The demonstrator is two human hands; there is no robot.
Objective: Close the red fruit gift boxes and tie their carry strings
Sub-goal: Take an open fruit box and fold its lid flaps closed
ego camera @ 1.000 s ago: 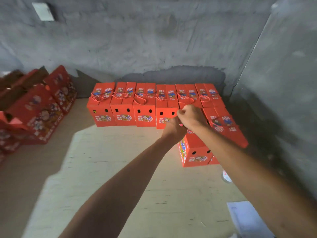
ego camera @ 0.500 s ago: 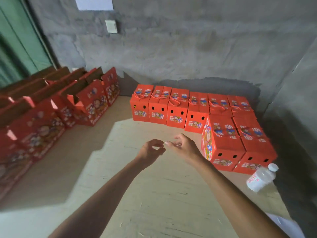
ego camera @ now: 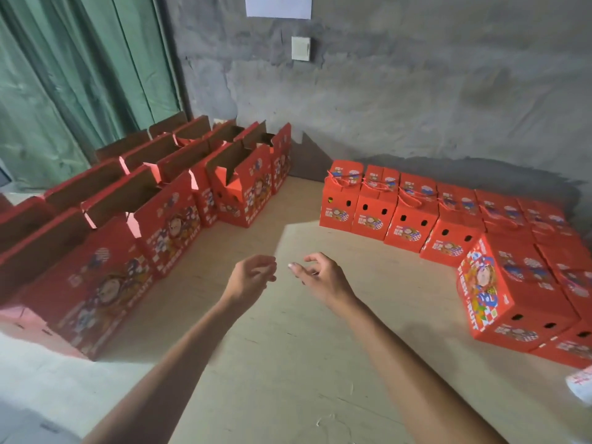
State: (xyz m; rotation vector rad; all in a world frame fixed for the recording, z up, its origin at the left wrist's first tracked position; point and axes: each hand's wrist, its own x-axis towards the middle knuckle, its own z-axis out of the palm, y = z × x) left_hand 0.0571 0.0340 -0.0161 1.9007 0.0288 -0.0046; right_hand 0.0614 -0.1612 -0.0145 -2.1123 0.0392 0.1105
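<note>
Both hands empty, held over the middle of the floor. Left hand loosely curled, fingers relaxed and apart, holding nothing. Right hand the same, thumb and fingers spread, gripping nothing. The two hands are near each other, not touching.

Open red printed cardboard gift boxes stand in rows at 9 to 11 o'clock, along the green curtain. Top flaps up, brown inner card showing. Contents cannot be seen from here.

Closed red cardboard gift boxes with cord handles run in a line at 1 to 2 o'clock against the grey concrete wall. Red carry strings lie looped over their lids. More closed boxes at 3 o'clock; the nearest closed box is blurred on top, so whether it carries a tied string cannot be told.

Handling, judged: corrugated card, stiff in the panels but soft at the creases. Flaps fold easily and crush if forced, so press along the fold lines, not the flap middle. Weight unknown; if fruit is inside, expect a heavy box, better slid than lifted by the flaps. The string looks thin and limp, probably slippery; pinch it near the lid holes with fingertips.

Next box likely the nearest open one at 9 o'clock.

Pale bottle partly cut off at 4 o'clock.
</note>
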